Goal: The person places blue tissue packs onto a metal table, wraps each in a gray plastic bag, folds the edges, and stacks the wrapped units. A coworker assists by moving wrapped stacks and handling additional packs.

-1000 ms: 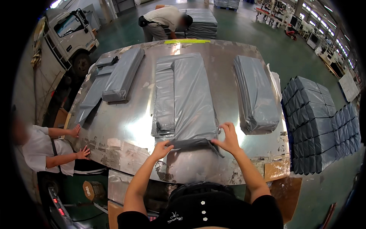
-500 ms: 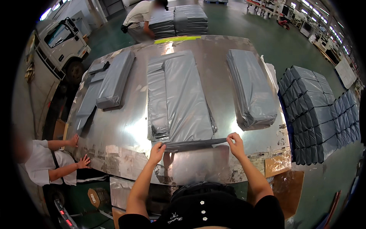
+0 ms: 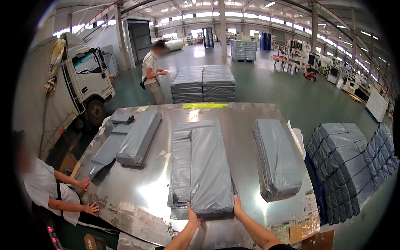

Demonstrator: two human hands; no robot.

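A long grey plastic-wrapped bundle (image 3: 210, 171) lies lengthwise on the metal-topped table (image 3: 166, 233), over a flat layer of folded grey plastic sheeting (image 3: 181, 166) that shows along its left side. My left hand (image 3: 193, 216) clasps the bundle's near left corner. At the near right corner, my right hand (image 3: 238, 208) presses against its side, fingers pointing away from me. Both hands grip the near end between them; some fingertips are hidden against the plastic.
Other grey bundles lie at the table's left (image 3: 139, 139) and right (image 3: 277, 160). On the left edge rest a co-worker's hands (image 3: 91, 209). Another person (image 3: 152, 73) stands beyond the table by a pallet stack (image 3: 203, 83). Strapped grey bales (image 3: 343, 166) stand right; a truck (image 3: 85, 75) is parked left.
My hands have let go of the raised near edge of plastic and moved to the bundle's near corners. That edge now lies down. My view has tilted up; the far person has straightened.
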